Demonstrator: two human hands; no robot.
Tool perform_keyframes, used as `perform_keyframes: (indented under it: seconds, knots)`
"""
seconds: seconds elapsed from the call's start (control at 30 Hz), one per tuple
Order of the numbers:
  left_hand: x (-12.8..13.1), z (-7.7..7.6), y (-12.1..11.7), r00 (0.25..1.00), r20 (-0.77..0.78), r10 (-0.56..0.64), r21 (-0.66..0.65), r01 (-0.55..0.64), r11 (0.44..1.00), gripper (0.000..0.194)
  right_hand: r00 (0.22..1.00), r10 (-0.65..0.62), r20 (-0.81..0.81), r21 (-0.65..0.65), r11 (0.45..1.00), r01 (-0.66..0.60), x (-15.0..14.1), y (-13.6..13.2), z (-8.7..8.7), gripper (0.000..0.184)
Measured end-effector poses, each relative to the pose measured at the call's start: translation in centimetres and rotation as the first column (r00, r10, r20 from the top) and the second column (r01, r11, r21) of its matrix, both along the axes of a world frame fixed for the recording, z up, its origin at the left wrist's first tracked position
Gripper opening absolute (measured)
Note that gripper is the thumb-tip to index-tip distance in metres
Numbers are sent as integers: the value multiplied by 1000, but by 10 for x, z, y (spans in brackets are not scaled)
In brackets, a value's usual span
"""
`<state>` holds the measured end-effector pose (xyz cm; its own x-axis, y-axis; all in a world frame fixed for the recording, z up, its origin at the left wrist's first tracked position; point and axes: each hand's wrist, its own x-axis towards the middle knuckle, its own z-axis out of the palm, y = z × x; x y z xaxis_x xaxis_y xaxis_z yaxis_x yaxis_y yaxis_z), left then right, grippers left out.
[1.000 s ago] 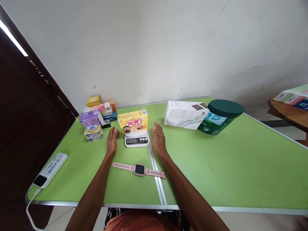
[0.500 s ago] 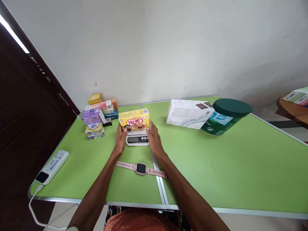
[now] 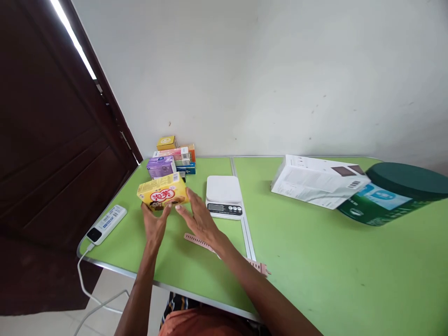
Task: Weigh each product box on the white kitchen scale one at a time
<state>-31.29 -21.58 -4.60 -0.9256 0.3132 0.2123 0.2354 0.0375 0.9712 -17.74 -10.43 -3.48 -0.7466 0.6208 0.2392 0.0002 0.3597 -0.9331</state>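
Observation:
A yellow snack box with red lettering is held between both hands, to the left of the scale. My left hand grips its lower left side, thumb on the front. On its right end is my right hand, the thumb near the lower front edge. The white kitchen scale has a bare platform, with its dark display panel toward me. A pink-strapped watch lies in front of the scale; my right forearm hides its middle.
Behind the snack box are stacked small boxes, among them a purple box and a yellow box. A white power bank with a cable lies at left. To the right stand a white carton and a green tub.
My hands closed on the snack box at the scale, lifted it off and carried it left, near the stacked boxes. The camera view has turned left.

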Motion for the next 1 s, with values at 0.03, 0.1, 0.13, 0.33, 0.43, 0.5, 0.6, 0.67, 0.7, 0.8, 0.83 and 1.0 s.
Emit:
perform_keyframes:
  seconds: [0.03, 0.1, 0.13, 0.33, 0.43, 0.5, 0.6, 0.67, 0.7, 0.8, 0.83, 1.0]
  knots:
    - [-9, -3, -8, 999, 5, 39, -44, -38, 998, 78, 999, 40, 16, -20, 999, -40, -9, -4, -2, 100]
    - [-25, -10, -19, 996, 18, 86, -109, -83, 991, 76, 994, 99, 37, -52, 994, -97, -25, -10, -8, 101]
    - [-32, -12, -22, 995, 22, 101, -136, -97, 986, 75, 992, 117, 43, -66, 991, -114, -32, -11, -11, 100]
    - [-60, -24, -19, 986, -71, 152, -260, -166, 951, 67, 988, 145, 58, -114, 984, -138, -58, -5, -22, 96]
    - [-71, -26, -14, 982, -101, 160, -313, -184, 932, 63, 985, 152, 87, -133, 981, -139, -68, 1, -23, 98]
    - [-78, -25, -10, 983, -106, 152, -340, -180, 923, 59, 986, 138, 96, -143, 982, -124, -76, 3, -22, 97]
    - [-88, -22, -5, 985, -124, 122, -333, -157, 930, 58, 986, 120, 115, -127, 986, -105, -85, 4, -18, 91]
    - [-92, -20, -3, 982, -158, 101, -321, -148, 936, 61, 982, 122, 145, -98, 989, -108, -86, 3, -14, 87]
    - [-93, -20, -3, 980, -180, 86, -325, -142, 935, 62, 979, 126, 158, -82, 990, -114, -84, 2, -12, 87]
    - [-91, -22, -7, 974, -210, 79, -376, -155, 914, 82, 975, 148, 167, -33, 989, -145, -64, 4, -7, 90]
    - [-89, -23, -8, 973, -200, 111, -389, -183, 903, 94, 977, 150, 150, -11, 989, -151, -52, 6, -6, 91]
    - [-43, -10, -2, 919, -322, 228, -318, -332, 888, 122, 995, -79, -62, 94, 992, 84, 45, 32, -1, 69]
